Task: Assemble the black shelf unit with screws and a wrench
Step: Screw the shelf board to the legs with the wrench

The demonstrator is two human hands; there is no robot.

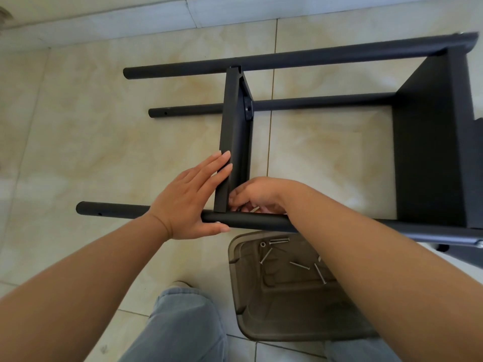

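Roughly midway by my read: end panel (431,142) already on the poles, unit lying on the floor; my left hand (188,202) flat, steadying the middle shelf (235,131), right hand (258,195) curled at its joint with the near pole (251,222) (contents unclear), spare screws (299,265) in the tray (240,257).

The shelf unit (428,142) is matte black all over, poles and panels alike. The floor (78,126) beneath it is glossy cream tile with tan marbled swirls and thin dark grout lines, and a pale whitish strip (104,24) runs along its far edge. The tray (287,309) is smoky translucent brown, holding silver screws (320,273). The trousers (180,327) are faded light blue denim.
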